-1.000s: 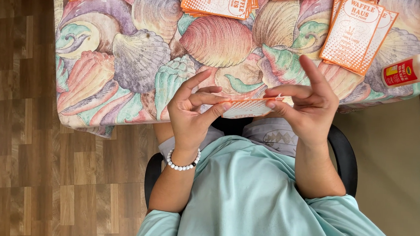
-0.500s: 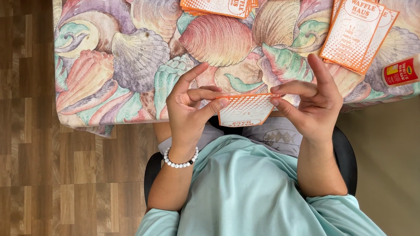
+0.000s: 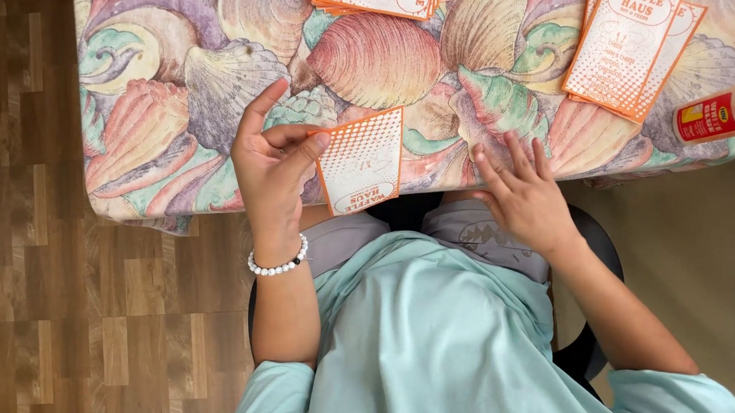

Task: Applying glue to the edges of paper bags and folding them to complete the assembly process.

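the left hand [image 3: 273, 170] pinches an orange-and-white paper sleeve [image 3: 362, 159] by its left edge (held just over the bench [image 3: 177, 90] rim); the right hand [image 3: 525, 196] rests flat and released, right of the sleeve. keep the pinch light so the paper stays uncreased.

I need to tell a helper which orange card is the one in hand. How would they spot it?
Start at the table under the shell-patterned cloth, and go to its near edge. There the left hand pinches one orange-and-white paper card. Unlike the stacked cards lying flat farther back, it is single and lifted.
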